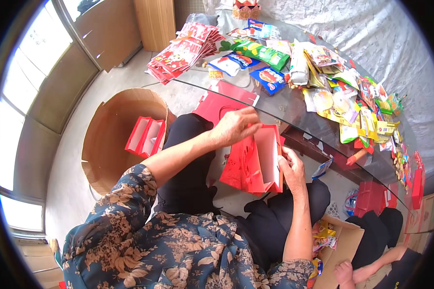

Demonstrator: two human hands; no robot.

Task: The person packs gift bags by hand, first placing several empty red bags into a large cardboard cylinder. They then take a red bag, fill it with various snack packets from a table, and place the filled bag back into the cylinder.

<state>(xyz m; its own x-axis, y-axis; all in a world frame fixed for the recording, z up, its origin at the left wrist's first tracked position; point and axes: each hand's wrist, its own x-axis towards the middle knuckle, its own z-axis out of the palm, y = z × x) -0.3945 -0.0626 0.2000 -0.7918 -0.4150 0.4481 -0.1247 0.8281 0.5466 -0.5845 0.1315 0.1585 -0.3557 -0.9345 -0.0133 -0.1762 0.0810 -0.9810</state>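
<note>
A red paper gift bag (246,164) with a pale inside stands open between my knees. My right hand (292,166) grips its right side wall, with the thumb at the opening. Just above the bag's far left corner is my left hand (234,126), its fingers curled together. Whatever those fingers may hold is hidden. Beyond this hand, flat red card or bag pieces (219,103) lie below the edge of the glass table.
A round cardboard bin (101,139) at left contains red bags (144,136). Snack packets (342,98) and stacked red-and-white packets (183,53) cover parts of the glass table (294,115). A snack-filled carton (342,241) stands at lower right, beside another person's hand (344,273).
</note>
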